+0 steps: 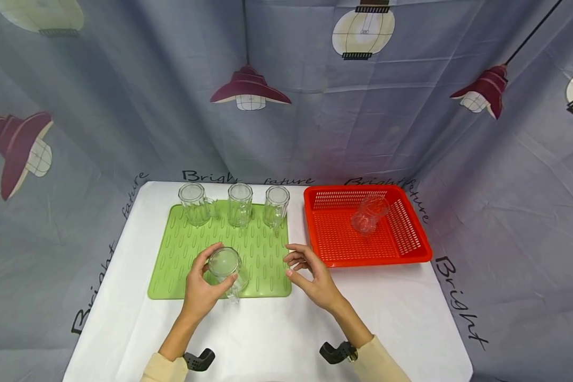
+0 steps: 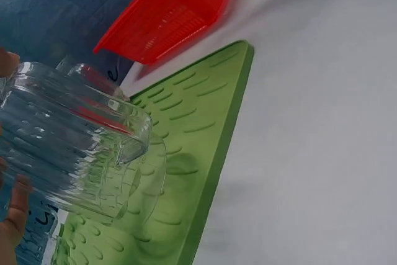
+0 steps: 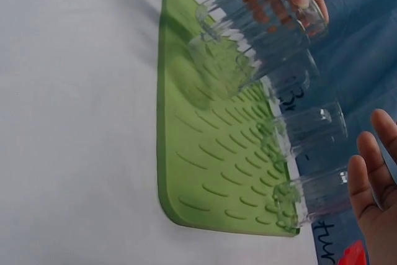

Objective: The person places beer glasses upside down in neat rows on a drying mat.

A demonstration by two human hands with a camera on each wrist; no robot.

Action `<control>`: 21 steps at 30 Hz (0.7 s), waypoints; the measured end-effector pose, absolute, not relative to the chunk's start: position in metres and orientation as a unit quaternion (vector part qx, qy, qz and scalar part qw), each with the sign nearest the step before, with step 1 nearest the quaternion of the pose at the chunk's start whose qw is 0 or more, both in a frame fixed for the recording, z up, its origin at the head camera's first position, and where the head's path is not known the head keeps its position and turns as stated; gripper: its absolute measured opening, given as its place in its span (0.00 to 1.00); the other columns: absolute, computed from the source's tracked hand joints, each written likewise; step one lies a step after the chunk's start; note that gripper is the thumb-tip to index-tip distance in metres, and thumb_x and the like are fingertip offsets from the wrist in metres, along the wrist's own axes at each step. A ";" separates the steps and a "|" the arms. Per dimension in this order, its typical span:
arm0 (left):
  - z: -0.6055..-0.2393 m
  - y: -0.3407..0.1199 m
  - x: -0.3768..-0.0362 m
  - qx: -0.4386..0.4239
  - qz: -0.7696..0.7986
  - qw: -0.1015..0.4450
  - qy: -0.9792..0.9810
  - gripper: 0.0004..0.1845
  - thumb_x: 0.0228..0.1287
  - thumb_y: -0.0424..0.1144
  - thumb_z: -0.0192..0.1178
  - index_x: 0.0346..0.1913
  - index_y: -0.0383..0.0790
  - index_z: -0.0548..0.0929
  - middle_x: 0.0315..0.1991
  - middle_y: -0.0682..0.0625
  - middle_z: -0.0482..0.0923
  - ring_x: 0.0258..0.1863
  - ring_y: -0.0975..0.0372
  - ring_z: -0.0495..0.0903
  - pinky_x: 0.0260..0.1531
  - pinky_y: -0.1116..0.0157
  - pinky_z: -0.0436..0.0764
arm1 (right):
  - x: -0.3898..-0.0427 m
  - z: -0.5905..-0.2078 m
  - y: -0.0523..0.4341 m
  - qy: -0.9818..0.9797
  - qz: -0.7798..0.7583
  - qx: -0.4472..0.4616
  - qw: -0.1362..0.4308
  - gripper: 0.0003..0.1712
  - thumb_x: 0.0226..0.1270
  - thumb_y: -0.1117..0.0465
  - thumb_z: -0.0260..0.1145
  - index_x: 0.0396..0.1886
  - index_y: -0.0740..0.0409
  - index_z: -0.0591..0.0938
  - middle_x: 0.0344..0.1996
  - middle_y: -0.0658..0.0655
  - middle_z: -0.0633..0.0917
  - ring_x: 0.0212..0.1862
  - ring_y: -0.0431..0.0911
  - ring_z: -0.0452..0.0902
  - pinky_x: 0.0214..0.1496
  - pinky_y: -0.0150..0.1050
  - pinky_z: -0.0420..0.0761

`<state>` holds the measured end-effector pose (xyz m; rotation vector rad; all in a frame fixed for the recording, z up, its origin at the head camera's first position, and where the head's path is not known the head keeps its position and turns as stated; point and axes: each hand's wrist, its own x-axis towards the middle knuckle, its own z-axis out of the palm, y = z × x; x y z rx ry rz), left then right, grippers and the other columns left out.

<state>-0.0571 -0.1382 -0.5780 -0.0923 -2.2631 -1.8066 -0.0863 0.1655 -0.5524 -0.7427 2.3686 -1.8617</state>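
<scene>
Ribbed glass mug (image 3: 260, 29) over green mat (image 3: 205, 153)

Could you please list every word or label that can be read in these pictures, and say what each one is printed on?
"Bright": on the backdrop cloth, right of the table, by the red basket.
"Bright": on the cloth, left of the table, only partly legible.
"Brigh" and "future": on the cloth behind the row of glasses, partly cut off by the table edge.
The glass mug, the green mat and the basket show no print.
</scene>
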 end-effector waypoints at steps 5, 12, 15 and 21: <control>-0.579 -0.147 -0.064 -0.024 -0.611 0.140 -0.779 0.45 0.55 0.27 0.81 0.76 0.49 0.76 0.73 0.47 0.77 0.65 0.66 0.74 0.58 0.74 0.75 | -0.085 -0.553 0.166 0.765 -0.599 -0.234 0.020 0.30 0.76 0.69 0.67 0.75 0.58 0.73 0.54 0.65 0.85 0.55 0.42 0.82 0.57 0.43 0.87; -0.584 -0.163 -0.074 -0.016 -0.590 0.151 -0.793 0.46 0.54 0.28 0.82 0.76 0.50 0.76 0.73 0.48 0.77 0.67 0.61 0.73 0.59 0.72 0.74 | -0.080 -0.555 0.165 0.761 -0.602 -0.242 0.015 0.30 0.76 0.69 0.67 0.75 0.61 0.73 0.53 0.68 0.86 0.54 0.52 0.84 0.56 0.47 0.88; -0.585 -0.170 -0.077 -0.011 -0.577 0.154 -0.802 0.46 0.53 0.28 0.82 0.76 0.50 0.76 0.73 0.47 0.77 0.68 0.59 0.73 0.60 0.71 0.73 | -0.079 -0.556 0.165 0.762 -0.601 -0.240 0.017 0.30 0.76 0.69 0.68 0.75 0.59 0.73 0.52 0.68 0.86 0.53 0.49 0.84 0.56 0.48 0.88; -0.583 -0.182 -0.087 -0.002 -0.555 0.161 -0.816 0.46 0.54 0.29 0.82 0.77 0.51 0.76 0.72 0.44 0.77 0.67 0.59 0.71 0.63 0.61 0.71 | -0.078 -0.557 0.166 0.761 -0.605 -0.233 0.018 0.30 0.76 0.69 0.67 0.75 0.60 0.73 0.53 0.67 0.86 0.53 0.51 0.84 0.56 0.46 0.88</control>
